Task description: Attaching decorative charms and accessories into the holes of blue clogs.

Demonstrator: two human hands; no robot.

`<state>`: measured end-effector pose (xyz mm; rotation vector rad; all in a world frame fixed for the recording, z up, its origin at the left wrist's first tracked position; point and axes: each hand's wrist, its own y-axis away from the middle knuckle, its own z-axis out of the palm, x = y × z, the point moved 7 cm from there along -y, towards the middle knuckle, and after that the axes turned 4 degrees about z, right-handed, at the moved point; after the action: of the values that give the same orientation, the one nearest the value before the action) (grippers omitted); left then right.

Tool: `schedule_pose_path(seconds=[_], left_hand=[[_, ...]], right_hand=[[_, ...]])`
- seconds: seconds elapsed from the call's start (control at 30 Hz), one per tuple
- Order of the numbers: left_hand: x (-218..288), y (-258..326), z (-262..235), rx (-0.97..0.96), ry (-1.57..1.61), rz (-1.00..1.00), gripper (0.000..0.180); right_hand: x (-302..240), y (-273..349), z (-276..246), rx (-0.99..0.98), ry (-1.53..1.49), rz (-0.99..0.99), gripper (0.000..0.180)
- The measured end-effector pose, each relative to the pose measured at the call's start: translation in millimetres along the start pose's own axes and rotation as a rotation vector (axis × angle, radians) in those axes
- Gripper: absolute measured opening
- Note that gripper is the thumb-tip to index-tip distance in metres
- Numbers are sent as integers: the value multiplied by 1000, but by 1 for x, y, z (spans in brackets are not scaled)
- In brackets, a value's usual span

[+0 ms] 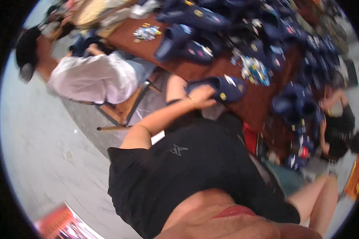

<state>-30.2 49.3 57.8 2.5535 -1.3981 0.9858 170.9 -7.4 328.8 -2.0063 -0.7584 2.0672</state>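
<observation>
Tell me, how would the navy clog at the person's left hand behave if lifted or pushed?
The navy clog has a hollow foot opening, so it is probably light for its size. It shows no obvious sagging by the left hand, suggesting it is springy rather than floppy. Its long, low shape makes rolling unlikely.

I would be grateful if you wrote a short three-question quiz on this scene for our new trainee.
1. What is the person's left hand touching?
2. True or false: the person's left wrist is bare.
3. Choose one. The loose heap of small multicoloured pieces toward the upper left lies on: A) a grey floor; B) a reddish-brown tabletop; C) a green cushion.

Key:
1. A navy-blue clog with small coloured ornaments.
2. False: a gold-coloured bracelet is on it.
3. B.
</observation>
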Motion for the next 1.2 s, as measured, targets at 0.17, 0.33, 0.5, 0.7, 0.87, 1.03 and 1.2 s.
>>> schedule_pose_path(seconds=[0.17, 0.33, 0.5, 0.7, 0.87, 1.03, 1.2], left_hand=[[-4, -11, 17, -29, 73, -44, 32], [-3, -4, 6, 281, 71, -63, 37], [-29, -2, 27, 275, 35, -288, 39], [-27, -16, 27, 276, 241, -116, 37], [-26, -32, 46, -18, -23, -128, 52], [-26, -34, 53, 52, -130, -60, 57], [-36, -36, 57, -76, -26, -181, 55]], right_hand=[[8, 67, -76, 342, 8, 194, 29], [63, 85, -114, 768, 460, 454, 27], [286, 122, -126, 627, 1017, 711, 25], [324, 129, -115, 690, 1188, 823, 26], [321, 124, -110, 580, 1260, 831, 25], [322, 102, -96, 633, 934, 647, 20], [329, 70, -25, 575, 193, 743, 15]])
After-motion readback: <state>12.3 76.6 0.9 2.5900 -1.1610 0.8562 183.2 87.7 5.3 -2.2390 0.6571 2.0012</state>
